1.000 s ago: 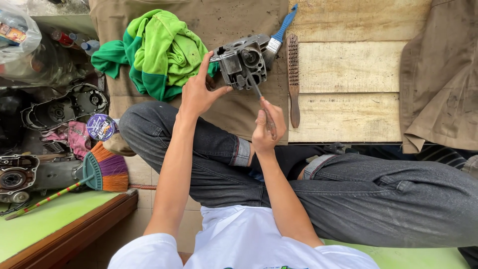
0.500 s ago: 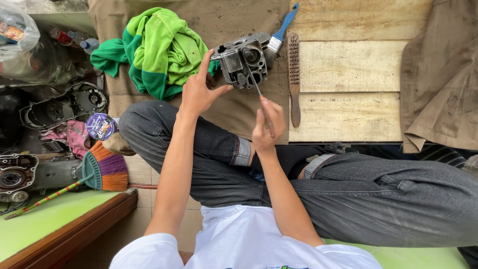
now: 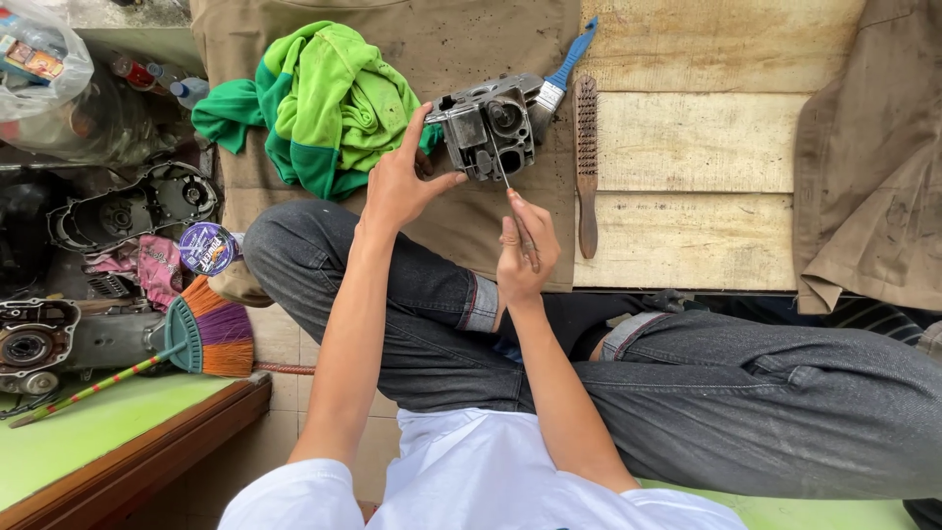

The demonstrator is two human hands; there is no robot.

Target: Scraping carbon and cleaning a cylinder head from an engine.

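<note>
From the head view, I am watching the left hand (image 3: pixel 397 186) gripping a grey metal engine part (image 3: pixel 488 126), thumb and fingers clamped on its near side, holding it just above the brown cloth (image 3: pixel 471 39). The right hand (image 3: pixel 525 257) is pinching a thin screwdriver (image 3: pixel 512 201), its tip touching the part's underside. A green rag (image 3: pixel 329 103) is lying just left; a wire brush (image 3: pixel 586 162) and blue paintbrush (image 3: pixel 569 61) are resting on the wooden boards (image 3: pixel 697 137) to the right.
</note>
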